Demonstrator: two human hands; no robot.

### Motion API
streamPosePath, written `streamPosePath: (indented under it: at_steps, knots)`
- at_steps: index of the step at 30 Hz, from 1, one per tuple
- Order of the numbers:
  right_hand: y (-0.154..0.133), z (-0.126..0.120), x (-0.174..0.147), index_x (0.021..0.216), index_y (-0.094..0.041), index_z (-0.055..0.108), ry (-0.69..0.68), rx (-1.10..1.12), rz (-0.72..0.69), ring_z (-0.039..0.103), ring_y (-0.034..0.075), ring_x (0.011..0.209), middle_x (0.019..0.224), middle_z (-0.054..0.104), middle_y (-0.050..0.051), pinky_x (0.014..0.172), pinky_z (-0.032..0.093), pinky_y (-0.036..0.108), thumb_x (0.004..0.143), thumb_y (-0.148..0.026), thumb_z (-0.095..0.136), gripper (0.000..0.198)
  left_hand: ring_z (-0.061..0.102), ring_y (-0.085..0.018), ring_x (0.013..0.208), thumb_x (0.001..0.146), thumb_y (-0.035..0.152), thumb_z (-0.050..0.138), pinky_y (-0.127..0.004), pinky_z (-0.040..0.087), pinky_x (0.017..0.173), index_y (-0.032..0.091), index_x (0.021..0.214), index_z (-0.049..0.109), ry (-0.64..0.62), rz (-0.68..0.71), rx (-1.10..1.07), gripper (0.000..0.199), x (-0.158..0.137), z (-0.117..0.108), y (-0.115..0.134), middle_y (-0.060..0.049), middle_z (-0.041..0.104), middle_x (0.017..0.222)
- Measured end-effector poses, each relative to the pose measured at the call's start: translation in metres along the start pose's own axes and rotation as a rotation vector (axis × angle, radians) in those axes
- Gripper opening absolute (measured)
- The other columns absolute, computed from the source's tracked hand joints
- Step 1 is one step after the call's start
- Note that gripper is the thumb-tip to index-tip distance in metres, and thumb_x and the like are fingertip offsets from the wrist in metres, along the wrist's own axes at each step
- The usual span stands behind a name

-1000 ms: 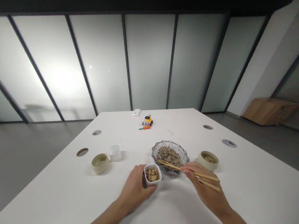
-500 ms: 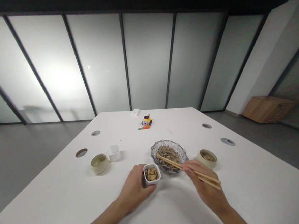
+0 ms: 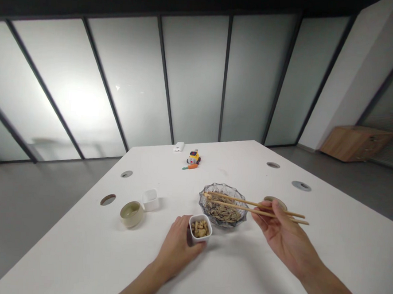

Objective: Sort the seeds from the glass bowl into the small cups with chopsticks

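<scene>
My left hand (image 3: 180, 241) is wrapped round a small white square cup (image 3: 200, 240), with light brown chunks (image 3: 200, 228) inside. In my right hand (image 3: 282, 232) is a pair of wooden chopsticks (image 3: 242, 204), pointing left across a scalloped glass bowl (image 3: 209, 214). The bowl is full of striped, seed-like pieces (image 3: 224, 211). A small pale piece (image 3: 207, 195) shows at the chopstick tips, near the bowl's left rim; whether they grip it I cannot tell. Behind my right fingers, a beige bowl (image 3: 275, 199) is mostly hidden.
On the left stand a greenish bowl (image 3: 131, 215) and a white square cup (image 3: 150, 200). Farther back lie a yellow toy vehicle (image 3: 193, 157), an orange carrot-shaped thing (image 3: 191, 166) and a white box-like object (image 3: 179, 147). Round holes (image 3: 108, 199) pierce the white table (image 3: 168, 180).
My right hand has turned over and shifted right, and the chopsticks now lie flatter, tips higher at the bowl's left side. A pale piece shows at their tips. My left hand stays put.
</scene>
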State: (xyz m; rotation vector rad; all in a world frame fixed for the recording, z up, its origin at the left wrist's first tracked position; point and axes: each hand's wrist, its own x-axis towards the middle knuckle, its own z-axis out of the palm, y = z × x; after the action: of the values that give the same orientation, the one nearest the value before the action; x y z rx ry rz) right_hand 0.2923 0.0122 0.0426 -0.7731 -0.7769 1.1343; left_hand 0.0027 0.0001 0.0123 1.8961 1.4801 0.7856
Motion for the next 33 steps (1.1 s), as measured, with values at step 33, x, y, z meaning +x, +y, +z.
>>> streamPosePath:
  at_steps: [33]
  knots:
    - [-0.007, -0.009, -0.005, 0.081, -0.029, 0.079, -0.148, -0.98, -0.546, 0.075, 0.026, 0.087, 0.085, 0.08, 0.005, 0.075, 0.06, 0.039, 0.105, -0.064, 0.051, 0.051, 0.062, -0.031, 0.114, 0.078, 0.027, 0.077, -0.042, 0.047, 0.103, 0.022, 0.117, 0.068, -0.007, -0.001, 0.025, 0.04, 0.0, 0.0, -0.001, -0.009, 0.071, 0.118]
